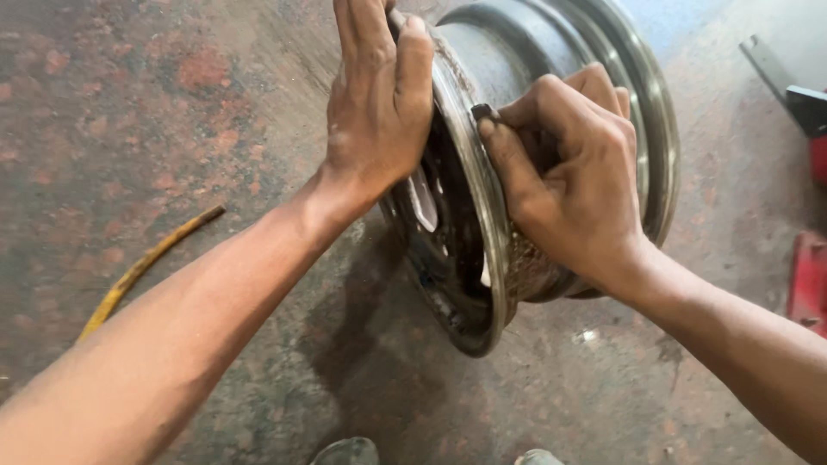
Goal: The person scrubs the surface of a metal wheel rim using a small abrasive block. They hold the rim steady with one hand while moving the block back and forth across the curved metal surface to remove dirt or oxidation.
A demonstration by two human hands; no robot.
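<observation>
Head view, looking down: bare grey steel wheel rim (551, 52), round, worn and rust-flecked, standing on edge on the stained reddish concrete floor (129, 112), occupying the upper centre to centre right of the frame. Left hand (375, 112) draped over the near flange at top centre, fingers curled closed over the flange edge, steadying. Right hand (568, 172) at centre right, closed into a pinch against the flange, thumb and forefinger pressed around a small dark rubber valve stem (481, 111) protruding at the flange; whether firmly clamped or merely pushed, not discernible. Yellow hose (142, 267) lying well apart at left centre; red equipment (810, 284) along the right edge; two grey shoe tips (349, 451) at the bottom edge, just below the rim. Likely hazards, by judgement: rolling or toppling of the upright rim toward the shoes, given only one narrow contact line with the floor and a one-handed hold on top; cut or scraped fingers from the corroded flange edge under a slipping grip; tearing or incomplete seating of the stem from off-axis pressure by the thumb.
</observation>
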